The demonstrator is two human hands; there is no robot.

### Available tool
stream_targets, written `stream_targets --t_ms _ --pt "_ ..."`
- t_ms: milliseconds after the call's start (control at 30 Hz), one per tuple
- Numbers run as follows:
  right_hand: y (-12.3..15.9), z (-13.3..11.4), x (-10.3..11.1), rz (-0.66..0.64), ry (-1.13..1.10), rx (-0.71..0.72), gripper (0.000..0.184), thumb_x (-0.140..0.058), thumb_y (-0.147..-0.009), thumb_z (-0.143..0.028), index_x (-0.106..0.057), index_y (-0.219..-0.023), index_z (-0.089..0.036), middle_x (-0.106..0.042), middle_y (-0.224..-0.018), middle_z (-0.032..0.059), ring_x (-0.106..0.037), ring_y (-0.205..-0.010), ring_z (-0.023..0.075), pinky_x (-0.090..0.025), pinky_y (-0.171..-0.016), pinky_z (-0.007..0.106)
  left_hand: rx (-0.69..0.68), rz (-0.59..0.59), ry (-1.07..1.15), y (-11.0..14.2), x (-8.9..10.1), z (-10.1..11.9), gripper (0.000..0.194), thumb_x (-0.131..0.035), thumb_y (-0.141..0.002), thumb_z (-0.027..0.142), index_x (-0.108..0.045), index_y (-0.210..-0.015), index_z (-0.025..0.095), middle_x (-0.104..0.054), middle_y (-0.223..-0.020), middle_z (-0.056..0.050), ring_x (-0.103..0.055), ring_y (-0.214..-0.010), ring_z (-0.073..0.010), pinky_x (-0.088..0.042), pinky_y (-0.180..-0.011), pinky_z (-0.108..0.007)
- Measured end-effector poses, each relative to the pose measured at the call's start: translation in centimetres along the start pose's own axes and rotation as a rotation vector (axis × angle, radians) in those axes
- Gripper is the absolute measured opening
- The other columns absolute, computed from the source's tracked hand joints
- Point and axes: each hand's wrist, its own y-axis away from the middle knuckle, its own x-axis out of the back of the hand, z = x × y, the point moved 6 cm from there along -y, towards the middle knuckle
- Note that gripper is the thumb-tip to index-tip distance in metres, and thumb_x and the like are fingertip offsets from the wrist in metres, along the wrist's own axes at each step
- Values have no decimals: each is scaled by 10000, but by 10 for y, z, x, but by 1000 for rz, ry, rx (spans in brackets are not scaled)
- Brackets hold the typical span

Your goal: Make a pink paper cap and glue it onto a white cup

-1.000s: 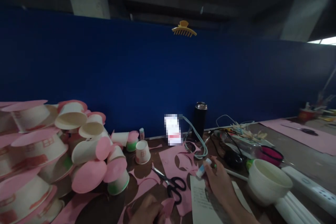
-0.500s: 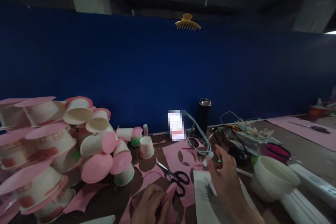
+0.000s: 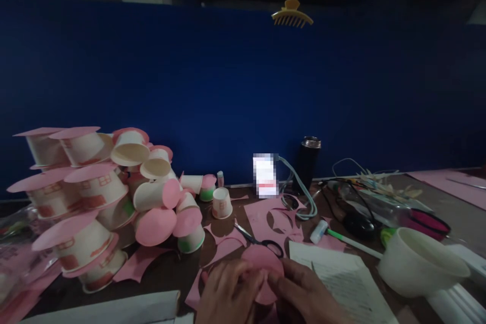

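Note:
A round piece of pink paper (image 3: pixel 264 259) is held low in the middle of the view. My left hand (image 3: pixel 227 288) grips its left side with curled fingers. From the right, my right hand (image 3: pixel 304 291) pinches the lower right edge, thumb and fingers close together. What lies under the disc is hidden by my hands. Black-handled scissors (image 3: pixel 271 247) lie just behind it, partly covered by the paper. A small clear tube with a white cap, like a glue bottle (image 3: pixel 319 232), rests on its side beyond my right hand.
Paper cups with pink disc tops (image 3: pixel 94 185) are piled at left. One small cup (image 3: pixel 222 203) stands near pink offcuts (image 3: pixel 273 217). A lit phone (image 3: pixel 266 176), dark flask (image 3: pixel 308 162) and cables are behind. To the right are a written sheet (image 3: pixel 347 276) and white bowl (image 3: pixel 417 263).
My right hand has let go of the small tube and come down left to the pink disc. The disc is now raised into view between both hands. The camera view has turned slightly left.

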Motion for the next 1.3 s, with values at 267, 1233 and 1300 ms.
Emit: stream_targets --t_ms 267,1233,1300 --pt "6 2 12 106 -109 -99 387 -770 -656 -491 -701 -839 -157 -500 -529 -66 -251 -405 32 -159 -369 171 725 -20 521 8 -13 -37 288 -489 -874 326 -609 -1102 195 -682 -964 -69 -659 -846 -200 -541 -724 -307" --pt "-4 19 16 190 -41 -146 318 -738 -673 -465 -654 -756 -170 -505 -515 -69 -330 -426 50 -238 -390 172 902 -477 913 9 -36 -26 399 -441 -901 425 -598 -645 164 -442 -569 50 -406 -565 -107 -288 -537 -221" --pt "-4 19 16 193 -32 -142 311 -744 -670 -458 -658 -762 -174 -510 -516 -67 -332 -426 54 -242 -392 180 899 -482 896 9 -35 -26 400 -444 -900 426 -626 -660 164 -456 -566 47 -418 -564 -108 -297 -544 -222"
